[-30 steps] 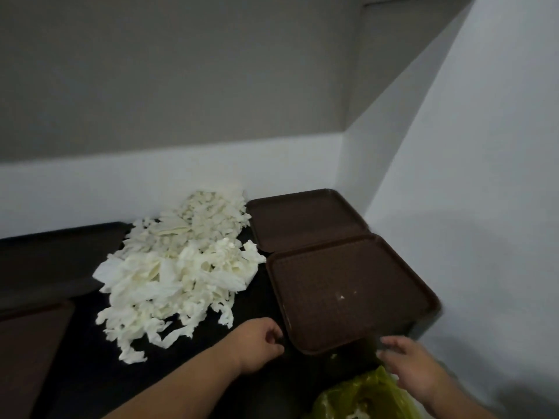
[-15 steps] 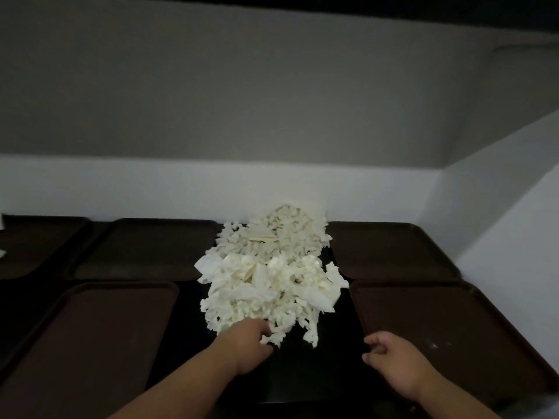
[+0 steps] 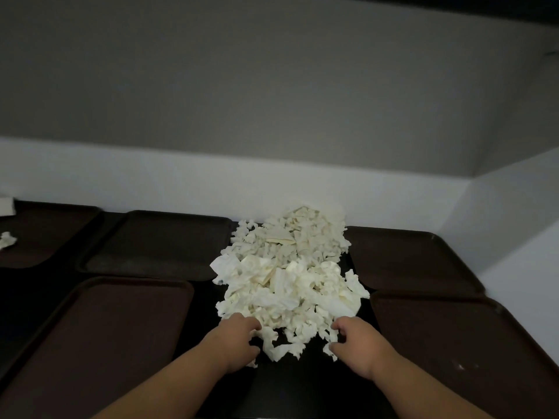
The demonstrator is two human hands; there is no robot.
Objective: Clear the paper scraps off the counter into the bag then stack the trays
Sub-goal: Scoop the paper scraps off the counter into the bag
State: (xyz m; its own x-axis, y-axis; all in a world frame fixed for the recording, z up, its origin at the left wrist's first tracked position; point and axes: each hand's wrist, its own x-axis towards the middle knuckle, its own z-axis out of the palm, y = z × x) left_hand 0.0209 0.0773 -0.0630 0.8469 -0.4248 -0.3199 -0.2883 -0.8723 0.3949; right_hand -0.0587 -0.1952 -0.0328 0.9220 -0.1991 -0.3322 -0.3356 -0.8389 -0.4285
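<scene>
While both bare forearms reach in from the bottom edge, the left hand (image 3: 234, 343) sits at the near-left corner of the paper scraps (image 3: 290, 282), its grip curled, with fingers above and thumb below a few torn pieces at the fringe of the pile. The right hand (image 3: 360, 343) mirrors it at the near-right corner, its grip likewise curled around the loose bits that trail off the heap there. These cream-white scraps lie in one long mound on the dark surface (image 3: 287, 391), running from just before the hands back to the pale wall (image 3: 272, 182), finer shreds at the far end and larger crumpled sheets nearer. Brown plastic trays flank the mound and lie flat, not stacked: a near-left tray (image 3: 90, 343) and a far-left tray (image 3: 157, 243) on one side, a far-right tray (image 3: 408, 261) and a near-right tray (image 3: 469, 358) on the other, the mound's edges touching or overlapping the rims of the far pair. Small pale specks (image 3: 460, 366) mark the near-right tray. At the far left a fifth tray (image 3: 48, 237) carries one crumpled scrap (image 3: 6, 239), and a white object (image 3: 6, 206), cut off by the frame, sits at its back edge.
</scene>
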